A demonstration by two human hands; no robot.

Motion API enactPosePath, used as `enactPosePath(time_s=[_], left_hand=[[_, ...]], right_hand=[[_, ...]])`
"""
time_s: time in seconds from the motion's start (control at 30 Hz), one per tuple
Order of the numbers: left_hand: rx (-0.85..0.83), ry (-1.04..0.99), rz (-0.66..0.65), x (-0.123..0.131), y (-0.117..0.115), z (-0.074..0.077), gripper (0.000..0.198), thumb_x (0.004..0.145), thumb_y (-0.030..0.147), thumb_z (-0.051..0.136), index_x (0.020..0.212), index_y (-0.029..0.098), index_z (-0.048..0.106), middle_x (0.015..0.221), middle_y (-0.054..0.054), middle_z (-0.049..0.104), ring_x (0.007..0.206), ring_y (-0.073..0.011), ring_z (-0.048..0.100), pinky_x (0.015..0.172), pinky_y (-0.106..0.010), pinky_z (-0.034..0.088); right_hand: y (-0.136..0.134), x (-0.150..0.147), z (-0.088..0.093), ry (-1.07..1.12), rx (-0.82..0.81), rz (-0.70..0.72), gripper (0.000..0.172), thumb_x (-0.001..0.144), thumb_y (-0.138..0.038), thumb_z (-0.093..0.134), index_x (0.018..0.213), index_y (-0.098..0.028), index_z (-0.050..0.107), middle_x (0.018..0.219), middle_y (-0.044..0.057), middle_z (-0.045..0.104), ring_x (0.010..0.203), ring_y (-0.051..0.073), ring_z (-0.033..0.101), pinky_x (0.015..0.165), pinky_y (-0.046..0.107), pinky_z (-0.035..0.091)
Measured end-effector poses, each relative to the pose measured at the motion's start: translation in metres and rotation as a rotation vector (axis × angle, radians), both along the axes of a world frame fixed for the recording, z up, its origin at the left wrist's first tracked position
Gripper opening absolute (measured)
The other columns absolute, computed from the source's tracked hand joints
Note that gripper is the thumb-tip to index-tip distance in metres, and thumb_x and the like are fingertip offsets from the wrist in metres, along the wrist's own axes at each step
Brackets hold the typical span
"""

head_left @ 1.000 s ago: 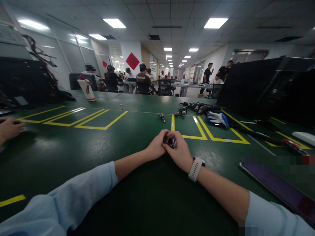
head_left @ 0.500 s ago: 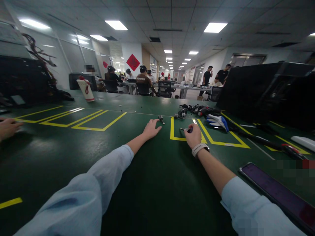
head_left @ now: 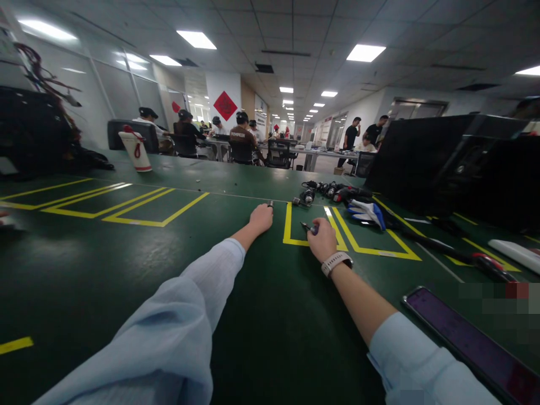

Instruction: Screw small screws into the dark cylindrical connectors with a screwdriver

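Note:
My left hand [head_left: 261, 220] is closed over a small dark metal cylinder [head_left: 270, 204] on the green table [head_left: 253, 315]; only the cylinder's end shows past the fingers. In my right hand [head_left: 323, 241] is a slim pen-like tool [head_left: 306, 226] with a dark pointed tip facing left and a purplish grip. Its exact kind is unclear, as the fingers hide much of it. This hand is over a yellow-taped rectangle [head_left: 287, 224], with a pale watch [head_left: 336, 263] on its wrist.
Dark metal parts [head_left: 308, 196] and a blue-white glove [head_left: 368, 215] lie beyond my right hand. A phone [head_left: 459, 343] lies at right, before black equipment [head_left: 417, 152]. A paper cup [head_left: 135, 151] stands back left. Another person's hand [head_left: 3, 217] shows at the left edge.
My left hand has reached forward and closed over the small metal cylinder. My right hand still holds the tool. The other person's hand has mostly left the view, which has shifted slightly.

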State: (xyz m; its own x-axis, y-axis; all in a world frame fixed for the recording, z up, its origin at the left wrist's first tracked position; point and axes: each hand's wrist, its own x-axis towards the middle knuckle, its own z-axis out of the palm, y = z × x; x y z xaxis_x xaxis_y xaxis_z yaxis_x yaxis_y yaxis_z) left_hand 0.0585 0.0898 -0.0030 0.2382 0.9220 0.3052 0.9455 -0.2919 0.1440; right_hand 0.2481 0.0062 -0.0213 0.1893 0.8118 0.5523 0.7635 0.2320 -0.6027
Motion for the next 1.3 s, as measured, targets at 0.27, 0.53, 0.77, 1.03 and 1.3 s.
enactPosePath(time_s=[0.27, 0.53, 0.77, 1.03, 1.3], left_hand=[[-0.001, 0.037, -0.104, -0.038, -0.056, 0.004, 0.024, 0.084, 0.018, 0.041, 0.089, 0.015, 0.064, 0.094, -0.01, 0.058, 0.092, -0.021, 0.054, 0.081, -0.032, 0.043], [-0.007, 0.019, -0.316, -0.093, -0.138, 0.003, 0.022, 0.083, 0.015, 0.041, 0.091, 0.017, 0.062, 0.096, -0.007, 0.058, 0.09, -0.0188, 0.054, 0.08, -0.034, 0.045], [0.059, -0.161, -0.352, -0.095, -0.173, 0.012, 0.029, 0.079, 0.031, 0.053, 0.105, 0.017, 0.054, 0.12, -0.011, 0.05, 0.11, -0.0228, 0.047, 0.092, -0.039, 0.041], [-0.164, -0.045, -0.511, -0.073, -0.177, 0.019, 0.038, 0.082, 0.03, 0.052, 0.119, 0.022, 0.048, 0.118, -0.007, 0.055, 0.111, -0.0212, 0.048, 0.094, -0.04, 0.037], [0.072, 0.229, -0.506, -0.066, -0.188, 0.02, 0.036, 0.084, 0.013, 0.044, 0.118, 0.022, 0.049, 0.106, -0.007, 0.057, 0.096, -0.0197, 0.054, 0.086, -0.038, 0.039]], right_hand=[[-0.001, 0.002, -0.001, -0.019, -0.054, 0.009, 0.03, 0.068, -0.012, 0.051, 0.097, -0.014, 0.058, 0.098, 0.015, 0.061, 0.092, 0.03, 0.055, 0.081, 0.046, 0.043], [-0.005, 0.002, -0.004, 0.012, -0.041, 0.034, 0.032, 0.07, -0.014, 0.052, 0.1, -0.017, 0.06, 0.1, 0.012, 0.062, 0.096, 0.029, 0.055, 0.081, 0.046, 0.043], [-0.01, -0.001, -0.003, 0.043, -0.018, 0.03, 0.032, 0.068, -0.013, 0.054, 0.099, -0.019, 0.061, 0.1, 0.012, 0.063, 0.099, 0.031, 0.054, 0.083, 0.05, 0.042], [-0.029, -0.02, 0.015, 0.023, 0.101, 0.092, 0.037, 0.07, -0.01, 0.048, 0.106, -0.016, 0.058, 0.106, 0.011, 0.061, 0.107, 0.028, 0.048, 0.092, 0.048, 0.038], [-0.067, -0.077, 0.01, 0.533, -0.135, 0.441, 0.034, 0.066, -0.01, 0.049, 0.099, -0.017, 0.057, 0.1, 0.007, 0.063, 0.084, 0.017, 0.06, 0.08, 0.035, 0.048]])
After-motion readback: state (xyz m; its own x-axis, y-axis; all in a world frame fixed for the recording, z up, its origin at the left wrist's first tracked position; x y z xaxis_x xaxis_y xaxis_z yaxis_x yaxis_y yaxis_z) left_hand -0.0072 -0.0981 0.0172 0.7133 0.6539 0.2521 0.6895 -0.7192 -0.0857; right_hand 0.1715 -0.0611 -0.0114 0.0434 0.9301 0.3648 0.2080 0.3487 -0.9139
